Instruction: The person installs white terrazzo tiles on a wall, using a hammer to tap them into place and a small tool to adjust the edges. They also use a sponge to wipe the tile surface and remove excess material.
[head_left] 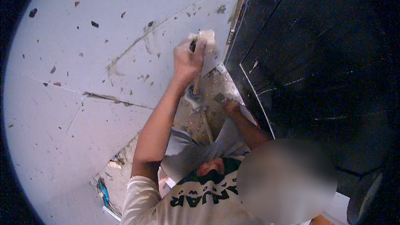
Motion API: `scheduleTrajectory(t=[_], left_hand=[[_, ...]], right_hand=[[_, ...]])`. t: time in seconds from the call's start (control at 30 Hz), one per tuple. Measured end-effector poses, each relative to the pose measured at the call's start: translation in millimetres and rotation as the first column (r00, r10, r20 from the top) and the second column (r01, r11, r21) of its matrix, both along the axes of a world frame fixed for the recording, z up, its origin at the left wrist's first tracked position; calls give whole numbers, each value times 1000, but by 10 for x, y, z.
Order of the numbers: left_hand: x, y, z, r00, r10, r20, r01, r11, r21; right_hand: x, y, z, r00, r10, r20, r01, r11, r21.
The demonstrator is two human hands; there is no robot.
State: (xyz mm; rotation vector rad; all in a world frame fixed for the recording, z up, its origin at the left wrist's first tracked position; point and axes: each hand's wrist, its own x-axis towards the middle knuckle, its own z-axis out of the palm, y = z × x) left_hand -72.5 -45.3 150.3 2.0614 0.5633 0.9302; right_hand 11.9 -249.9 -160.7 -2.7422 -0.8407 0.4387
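Observation:
My left hand [188, 60] is raised against the white speckled tiles [125, 54], its fingers closed round a pale rectangular block [207, 37]. The block sits close to the tile surface, near the edge where the dark panels begin. Lower down, my right hand [231, 107] is near my knee with its fingers curled. Beside those fingers is a small dark grey flat piece [219, 97]; whether I grip it is too dim to tell. A tool with a pale wooden handle [207, 127] lies between my legs.
Large dark panels [308, 79] with pale lines stand at the right, meeting the white tiles along a rough open seam [235, 25]. Dusty rough ground [187, 118] lies below. Debris and a blue object [103, 191] are at the lower left.

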Motion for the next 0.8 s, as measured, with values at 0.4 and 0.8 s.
scheduleTrajectory(t=[0.4, 0.8], left_hand=[[177, 116, 115, 991, 101, 84, -101, 995, -1], [210, 203, -77, 997, 64, 49, -57, 990, -126]], right_hand=[[924, 472, 2047, 967, -163, -196, 253, 537, 805], [1213, 803, 2517, 955, -283, -85, 237, 565, 790]])
